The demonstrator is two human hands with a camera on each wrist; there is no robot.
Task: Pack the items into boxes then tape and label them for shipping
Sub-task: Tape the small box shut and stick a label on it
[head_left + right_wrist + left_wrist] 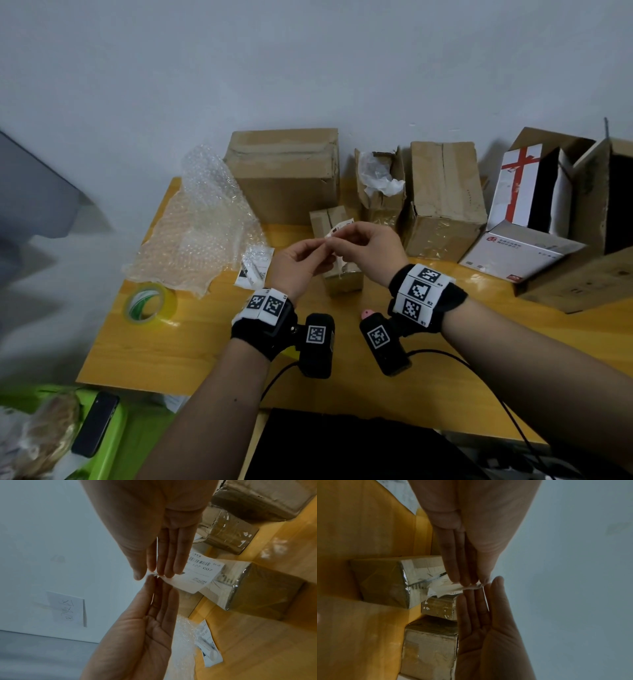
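Observation:
A white shipping label (339,227) with a barcode hangs in the air over a small taped cardboard box (343,285) at mid-table. Both hands pinch one corner of it between thumb and fingertips. My left hand (322,245) holds it from the left, my right hand (342,240) from the right, fingertips almost touching. The left wrist view shows the left hand (476,583) from above, the label (447,589) crumpled at the pinch and the small box (385,582) below. In the right wrist view the right hand (149,573) pinches the label (197,572) above the box (257,588).
A tape roll (150,305) and bubble wrap (202,226) lie at the left of the wooden table (171,353). A second label sheet (253,267) lies beside the wrap. Closed and open cartons (287,171) line the back wall. A phone (96,423) rests on a green surface lower left.

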